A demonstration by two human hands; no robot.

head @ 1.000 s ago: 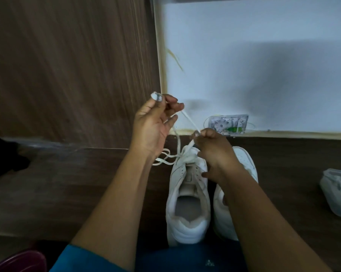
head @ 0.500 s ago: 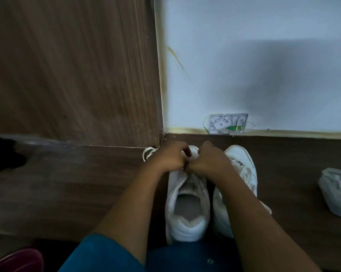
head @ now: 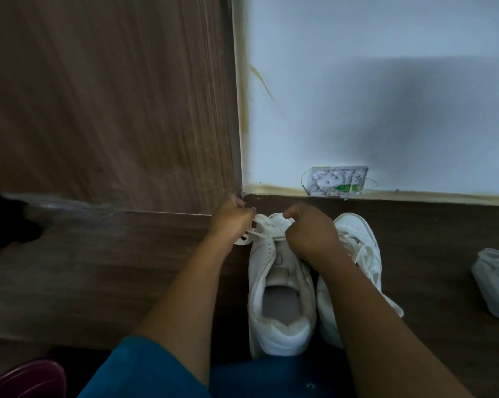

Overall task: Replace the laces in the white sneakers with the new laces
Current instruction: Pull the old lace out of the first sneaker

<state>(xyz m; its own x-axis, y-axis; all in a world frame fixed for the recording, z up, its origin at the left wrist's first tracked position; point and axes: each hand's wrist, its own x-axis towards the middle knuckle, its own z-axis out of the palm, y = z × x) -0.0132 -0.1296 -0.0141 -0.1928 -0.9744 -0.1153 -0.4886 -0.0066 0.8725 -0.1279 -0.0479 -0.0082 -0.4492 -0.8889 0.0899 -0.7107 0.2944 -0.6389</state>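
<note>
nearest the camera, blue cloth [head: 144, 369] covers the person's lap; a small pale mark on it is too small to read. a maroon rounded thing [head: 27, 380] shows at the bottom left corner. both bare forearms reach forward, and the right one covers the inner side of the sneaker on the right [head: 357, 234]. the two white sneakers stand side by side on the dark wood surface [head: 98, 268], heels toward the person, toes toward the wall; any brand mark on them is too blurred to tell. the sneaker on the left [head: 279, 334] shows a bare tongue and an open mouth. the left hand [head: 231, 222], fingers curled, pinches a white lace [head: 261, 225] just left of that sneaker's toe, loops of lace hanging beside the wrist. the right hand [head: 311, 237], also curled, grips the same lace over the lowest eyelets, its knuckles hiding part of the contact. the sneaker on the right is laced, one lace end trailing beside it. well apart to the right lies a clear plastic packet [head: 495, 288] with something white inside. a dark shape [head: 4, 222] sits at the far left. beyond the toes, a small wall box [head: 337, 180] with a green part sits low on the pale wall [head: 386, 81], beside a brown wood-grain panel [head: 107, 96].
</note>
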